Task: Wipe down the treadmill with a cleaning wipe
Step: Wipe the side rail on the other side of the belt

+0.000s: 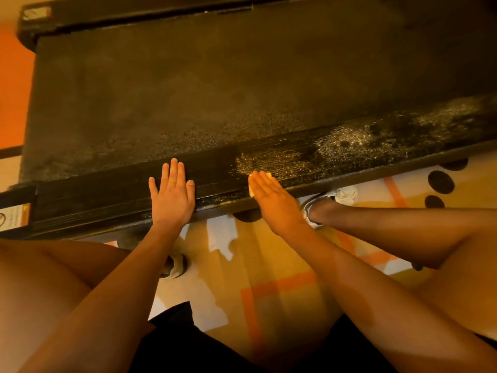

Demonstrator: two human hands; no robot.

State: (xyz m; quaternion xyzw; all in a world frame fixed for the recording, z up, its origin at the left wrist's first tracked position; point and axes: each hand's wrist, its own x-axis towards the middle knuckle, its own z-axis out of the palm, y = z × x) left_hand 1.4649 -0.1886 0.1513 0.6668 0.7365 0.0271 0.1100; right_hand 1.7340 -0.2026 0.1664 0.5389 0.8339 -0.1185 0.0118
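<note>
The black treadmill (188, 90) fills the upper view, its wide belt running left to right. The near side rail (336, 154) looks dusty and speckled on the right and darker on the left. My right hand (271, 196) lies flat with straight fingers on a pale cleaning wipe (252, 191), pressing it onto the rail; only the wipe's edges show at my fingertips and palm. My left hand (172, 192) rests flat on the rail to the left, fingers spread, a ring on one finger.
I crouch beside the treadmill with bare knees at both lower corners. My shoes (322, 203) stand on a patterned rug (282, 265) with orange lines and dark dots. A label (14, 215) sits on the rail's left end. Orange floor shows at far left.
</note>
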